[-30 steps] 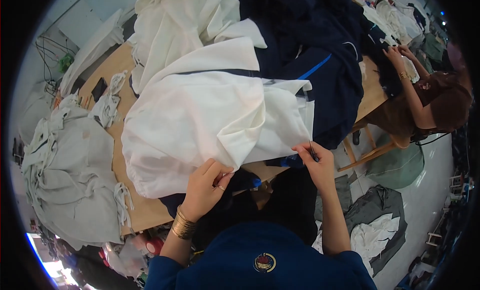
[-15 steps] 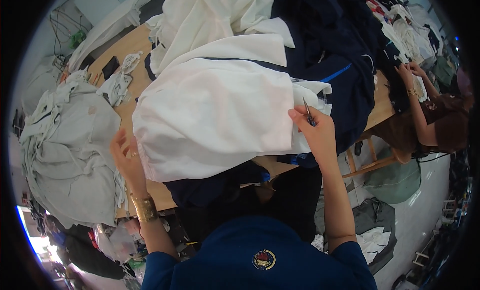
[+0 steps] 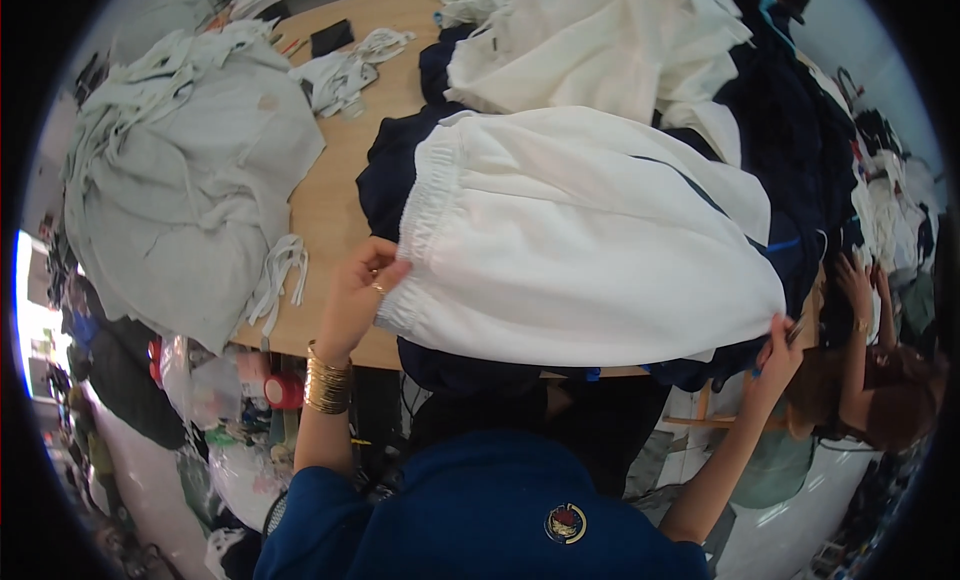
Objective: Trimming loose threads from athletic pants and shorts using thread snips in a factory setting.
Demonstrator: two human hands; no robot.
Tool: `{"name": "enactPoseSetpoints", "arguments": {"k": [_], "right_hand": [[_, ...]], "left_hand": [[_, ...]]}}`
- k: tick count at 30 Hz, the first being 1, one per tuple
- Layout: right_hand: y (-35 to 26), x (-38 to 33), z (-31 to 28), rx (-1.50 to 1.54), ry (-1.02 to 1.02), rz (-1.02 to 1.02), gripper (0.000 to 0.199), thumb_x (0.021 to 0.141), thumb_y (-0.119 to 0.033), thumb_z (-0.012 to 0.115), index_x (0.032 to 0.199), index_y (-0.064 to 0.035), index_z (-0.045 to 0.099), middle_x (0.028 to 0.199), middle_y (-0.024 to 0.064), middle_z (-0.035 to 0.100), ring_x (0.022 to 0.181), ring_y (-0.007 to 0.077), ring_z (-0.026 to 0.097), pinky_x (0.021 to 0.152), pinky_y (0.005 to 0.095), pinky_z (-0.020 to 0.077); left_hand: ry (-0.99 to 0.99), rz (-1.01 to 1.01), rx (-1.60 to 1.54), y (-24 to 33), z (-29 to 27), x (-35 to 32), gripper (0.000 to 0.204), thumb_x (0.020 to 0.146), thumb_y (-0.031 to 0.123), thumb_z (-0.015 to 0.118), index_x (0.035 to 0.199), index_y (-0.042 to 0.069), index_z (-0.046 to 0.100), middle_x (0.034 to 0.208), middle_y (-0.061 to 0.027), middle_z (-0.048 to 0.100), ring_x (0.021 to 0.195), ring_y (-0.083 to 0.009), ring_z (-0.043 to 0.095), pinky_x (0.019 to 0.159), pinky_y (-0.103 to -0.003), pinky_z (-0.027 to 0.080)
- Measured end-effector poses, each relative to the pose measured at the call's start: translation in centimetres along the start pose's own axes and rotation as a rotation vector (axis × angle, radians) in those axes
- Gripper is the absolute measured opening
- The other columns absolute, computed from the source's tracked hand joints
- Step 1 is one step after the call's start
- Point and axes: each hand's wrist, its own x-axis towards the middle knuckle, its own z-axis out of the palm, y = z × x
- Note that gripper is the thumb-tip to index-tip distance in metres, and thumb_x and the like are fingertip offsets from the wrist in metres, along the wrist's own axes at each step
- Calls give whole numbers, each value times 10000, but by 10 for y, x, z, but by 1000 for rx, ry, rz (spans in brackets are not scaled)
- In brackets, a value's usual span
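White garment now stretched wide between both hands.

The left hand (image 3: 358,292), away from the cloth half a second ago, now has its grip closed on the elastic waistband of the white garment (image 3: 590,250); the right hand (image 3: 778,345) pinches the far edge. The garment lies spread over navy clothes (image 3: 800,130) on the table (image 3: 330,195).

We see a big garment (image 3: 590,250) spread out on the worktop (image 3: 330,200), right in front of us. Our left hand (image 3: 360,295) is on its left edge, and our right hand (image 3: 778,350) is on its right corner. Under it lie more clothes (image 3: 395,185). Behind it sits another heap of clothes (image 3: 590,40). To the left, a pile of cloth (image 3: 180,170) hangs over the worktop's edge. A small phone (image 3: 332,37) lies at the far side. On the right, another person's hands (image 3: 858,280) touch the clothes.
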Motion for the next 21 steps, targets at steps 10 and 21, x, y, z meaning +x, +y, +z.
{"name": "enactPoseSetpoints", "arguments": {"k": [10,21], "right_hand": [[-25,-23,12,-263,-118,-11,205,882,-155,560,1015,-6,610,702,-19,570,482,19,385,426,166,289],[-32,-14,33,-445,-104,-285,253,867,-173,574,1061,-13,604,942,47,613,869,121,531,827,245,396]], "left_hand": [[40,48,-83,7,4,3,201,885,149,553,1029,11,573,876,-4,588,763,-46,511,694,-194,417],[111,94,-4,27,9,33,269,923,212,481,1018,-6,607,842,0,586,721,-51,498,700,-198,408]]}}
